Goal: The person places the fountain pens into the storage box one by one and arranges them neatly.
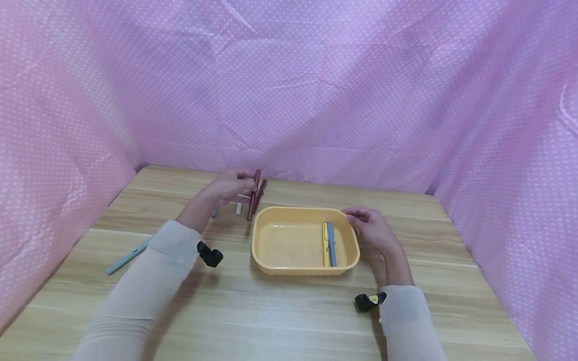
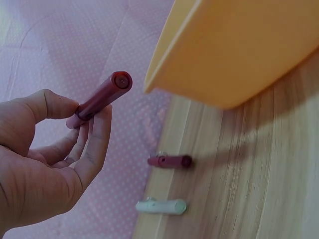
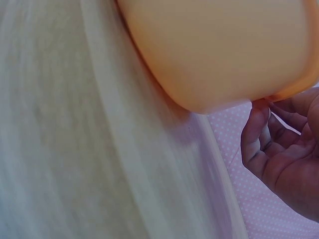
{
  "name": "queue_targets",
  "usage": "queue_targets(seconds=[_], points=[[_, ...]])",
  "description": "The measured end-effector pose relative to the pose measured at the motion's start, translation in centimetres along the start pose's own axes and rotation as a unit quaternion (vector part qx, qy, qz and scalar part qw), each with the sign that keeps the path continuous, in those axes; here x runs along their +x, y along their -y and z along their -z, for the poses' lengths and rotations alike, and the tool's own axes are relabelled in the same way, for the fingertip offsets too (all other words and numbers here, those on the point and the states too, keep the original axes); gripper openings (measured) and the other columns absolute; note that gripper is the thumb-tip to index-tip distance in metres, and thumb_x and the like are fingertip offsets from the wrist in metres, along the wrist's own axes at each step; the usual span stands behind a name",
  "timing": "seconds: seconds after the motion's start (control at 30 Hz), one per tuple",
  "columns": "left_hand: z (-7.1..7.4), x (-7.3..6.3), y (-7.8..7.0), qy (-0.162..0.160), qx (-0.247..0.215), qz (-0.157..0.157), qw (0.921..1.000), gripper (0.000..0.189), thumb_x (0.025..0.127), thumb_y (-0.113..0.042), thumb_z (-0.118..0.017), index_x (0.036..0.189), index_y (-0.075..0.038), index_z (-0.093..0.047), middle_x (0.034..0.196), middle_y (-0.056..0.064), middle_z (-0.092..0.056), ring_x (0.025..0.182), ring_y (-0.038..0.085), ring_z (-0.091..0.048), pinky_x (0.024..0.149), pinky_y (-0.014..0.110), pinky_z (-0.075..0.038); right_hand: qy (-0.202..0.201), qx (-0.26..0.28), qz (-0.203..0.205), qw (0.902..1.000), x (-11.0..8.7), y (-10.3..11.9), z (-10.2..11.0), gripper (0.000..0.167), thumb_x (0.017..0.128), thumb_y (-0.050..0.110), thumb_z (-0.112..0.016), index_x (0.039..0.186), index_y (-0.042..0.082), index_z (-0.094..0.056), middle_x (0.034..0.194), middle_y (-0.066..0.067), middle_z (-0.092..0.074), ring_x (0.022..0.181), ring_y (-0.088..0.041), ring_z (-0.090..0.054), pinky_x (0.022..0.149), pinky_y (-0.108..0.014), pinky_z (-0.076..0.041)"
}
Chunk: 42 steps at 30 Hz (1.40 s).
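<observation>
Off the far-left corner of the yellow box, left hand pinches a dark-red pen, long axis roughly front-to-back, right hand pinching the box far right.

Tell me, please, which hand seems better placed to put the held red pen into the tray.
Probably the left hand: it pinches the red pen near the yellow tray, while the right hand holds its right end.
</observation>
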<state>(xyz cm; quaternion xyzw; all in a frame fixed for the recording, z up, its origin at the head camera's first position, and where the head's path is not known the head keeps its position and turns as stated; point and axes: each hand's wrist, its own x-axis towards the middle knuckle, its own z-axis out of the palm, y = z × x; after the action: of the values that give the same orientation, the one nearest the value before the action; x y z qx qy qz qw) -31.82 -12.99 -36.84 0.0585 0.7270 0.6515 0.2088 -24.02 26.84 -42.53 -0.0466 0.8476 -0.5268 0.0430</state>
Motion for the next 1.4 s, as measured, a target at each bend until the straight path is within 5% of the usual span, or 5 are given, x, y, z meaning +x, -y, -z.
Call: queue_targets(seconds=[0.33,0.67,0.9,1.4], points=[[-2.9,0.6,-0.1,0.020,0.008,-0.009,0.9997,0.054,0.093,0.000,-0.057,0.145,0.006,-0.046,0.130,0.032,-0.055,0.122,0.048,-0.058,0.092,0.044,-0.060,-0.004,-0.011,-0.001,0.9999,0.2,-0.2,0.1,0.028,0.105,0.018,-0.059,0.127,0.003,-0.068,0.121,-0.015,-0.071,0.110,-0.022,-0.064,0.089,-0.022,-0.053],[-6.2,1.7,0.3,0.037,-0.025,-0.010,0.9989,0.053,0.092,0.004,-0.057,0.144,0.009,-0.046,0.124,0.031,-0.057,0.114,0.045,-0.063,0.088,0.043,-0.062,-0.001,-0.006,0.002,1.0000,0.2,-0.2,0.1,0.029,0.105,0.017,-0.059,0.128,0.001,-0.067,0.121,-0.017,-0.070,0.109,-0.023,-0.064,0.088,-0.021,-0.053],[-8.1,2.0,0.6,0.050,-0.016,-0.012,0.9986,0.051,0.092,0.005,-0.059,0.142,0.008,-0.050,0.106,0.018,-0.063,0.103,0.039,-0.068,0.085,0.044,-0.063,0.001,-0.006,0.001,1.0000,0.1,-0.2,0.1,0.030,0.105,0.017,-0.058,0.129,0.000,-0.066,0.122,-0.018,-0.070,0.110,-0.023,-0.064,0.089,-0.021,-0.053],[-11.0,1.7,0.8,0.065,-0.005,-0.004,0.9979,0.051,0.091,0.007,-0.061,0.141,0.002,-0.052,0.108,0.017,-0.064,0.102,0.037,-0.067,0.081,0.042,-0.064,0.005,0.001,0.000,1.0000,0.0,-0.2,0.2,0.031,0.105,0.017,-0.059,0.130,0.000,-0.066,0.125,-0.019,-0.069,0.111,-0.025,-0.063,0.085,-0.021,-0.054]])
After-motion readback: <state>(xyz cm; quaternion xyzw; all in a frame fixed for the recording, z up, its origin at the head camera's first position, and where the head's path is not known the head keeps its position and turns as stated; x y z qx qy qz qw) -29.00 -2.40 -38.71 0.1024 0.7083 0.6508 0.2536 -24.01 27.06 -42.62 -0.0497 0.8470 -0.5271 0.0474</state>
